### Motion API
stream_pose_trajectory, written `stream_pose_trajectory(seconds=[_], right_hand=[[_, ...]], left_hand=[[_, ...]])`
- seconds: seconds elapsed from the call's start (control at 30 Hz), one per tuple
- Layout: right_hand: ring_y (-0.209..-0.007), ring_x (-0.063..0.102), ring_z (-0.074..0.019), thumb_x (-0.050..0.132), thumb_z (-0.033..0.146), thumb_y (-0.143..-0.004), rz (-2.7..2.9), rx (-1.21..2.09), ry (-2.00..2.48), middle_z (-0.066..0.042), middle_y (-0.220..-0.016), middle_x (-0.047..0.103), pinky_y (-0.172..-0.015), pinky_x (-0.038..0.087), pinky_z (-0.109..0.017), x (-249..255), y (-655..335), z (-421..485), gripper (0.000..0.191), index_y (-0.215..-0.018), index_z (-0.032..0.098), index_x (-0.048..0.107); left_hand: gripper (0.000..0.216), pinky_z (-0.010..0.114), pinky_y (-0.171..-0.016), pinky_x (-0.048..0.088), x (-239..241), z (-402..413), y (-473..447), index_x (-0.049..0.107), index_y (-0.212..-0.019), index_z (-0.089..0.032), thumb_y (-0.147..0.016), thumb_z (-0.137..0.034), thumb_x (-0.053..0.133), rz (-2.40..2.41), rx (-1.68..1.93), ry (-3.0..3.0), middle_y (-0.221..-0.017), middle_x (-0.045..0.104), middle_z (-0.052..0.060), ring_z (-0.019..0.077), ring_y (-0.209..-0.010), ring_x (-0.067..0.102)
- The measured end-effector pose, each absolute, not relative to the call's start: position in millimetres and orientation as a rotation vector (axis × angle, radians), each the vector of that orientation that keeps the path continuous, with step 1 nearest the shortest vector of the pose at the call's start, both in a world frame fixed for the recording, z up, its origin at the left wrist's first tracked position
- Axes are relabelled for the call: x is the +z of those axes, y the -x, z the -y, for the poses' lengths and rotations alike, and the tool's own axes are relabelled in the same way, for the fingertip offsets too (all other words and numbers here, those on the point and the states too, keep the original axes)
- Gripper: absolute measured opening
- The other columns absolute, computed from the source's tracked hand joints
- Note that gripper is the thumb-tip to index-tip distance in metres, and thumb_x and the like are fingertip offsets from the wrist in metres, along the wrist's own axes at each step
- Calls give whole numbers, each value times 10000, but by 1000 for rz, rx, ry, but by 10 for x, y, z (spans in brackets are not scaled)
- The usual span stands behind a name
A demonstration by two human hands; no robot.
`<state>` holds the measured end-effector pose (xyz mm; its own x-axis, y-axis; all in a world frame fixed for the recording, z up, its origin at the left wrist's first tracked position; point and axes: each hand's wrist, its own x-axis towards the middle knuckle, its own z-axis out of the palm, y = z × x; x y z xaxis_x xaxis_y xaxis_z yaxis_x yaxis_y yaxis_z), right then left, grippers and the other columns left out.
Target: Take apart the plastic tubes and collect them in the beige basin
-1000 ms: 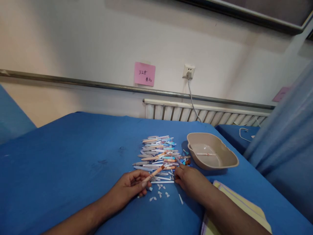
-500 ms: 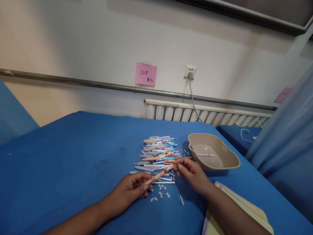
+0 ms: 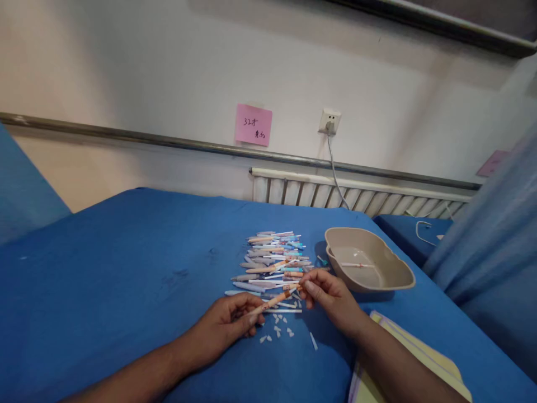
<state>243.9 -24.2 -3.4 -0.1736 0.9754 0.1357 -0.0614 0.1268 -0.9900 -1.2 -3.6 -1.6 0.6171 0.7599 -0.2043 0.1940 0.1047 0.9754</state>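
My left hand (image 3: 235,318) is closed around the lower part of an orange pen barrel (image 3: 272,303), which slants up to the right. My right hand (image 3: 325,291) pinches a small orange pen piece (image 3: 298,286) at the barrel's upper end. A short whitish length shows between barrel and piece; its kind is hard to make out. Behind both hands lies a pile of pen parts (image 3: 262,262), with grey, blue and orange barrels and thin white refills. Small white pointed pieces (image 3: 277,329) are scattered just in front of the pile.
A beige basin (image 3: 390,274) stands right of the pile, holding a thin pen part (image 3: 356,265). A folded yellow cloth (image 3: 419,358) lies under my right forearm. Blue cloth (image 3: 126,268) covers the table. Behind are a radiator (image 3: 302,187) and a plugged socket (image 3: 330,121).
The view has shifted slightly. A whitish stretch now shows more clearly between the orange barrel and the piece in my right hand. Both hands keep nearly the same place.
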Motion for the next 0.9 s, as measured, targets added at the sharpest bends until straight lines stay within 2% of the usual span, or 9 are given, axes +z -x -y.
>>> stream_pose_trajectory(seconds=[0.5, 0.9], right_hand=[[-520, 519, -83, 557, 420, -828, 1413, 1247, 978, 15, -666, 592, -540, 419, -226, -32, -2432, 260, 252, -855, 170, 572], [-525, 544, -84, 607, 335, -803, 1427, 1278, 966, 25, -662, 618, -550, 437, -226, -76, -2398, 285, 166, -812, 173, 572]], left_hand=[[283, 239, -697, 434, 22, 49, 8, 633, -987, -170, -807, -382, 581, -840, 477, -1503, -857, 611, 14, 123, -742, 534], [277, 220, -679, 422, 83, 65, 12, 643, -963, -172, -823, -393, 553, -840, 441, -1541, -848, 604, 10, 119, -733, 520]])
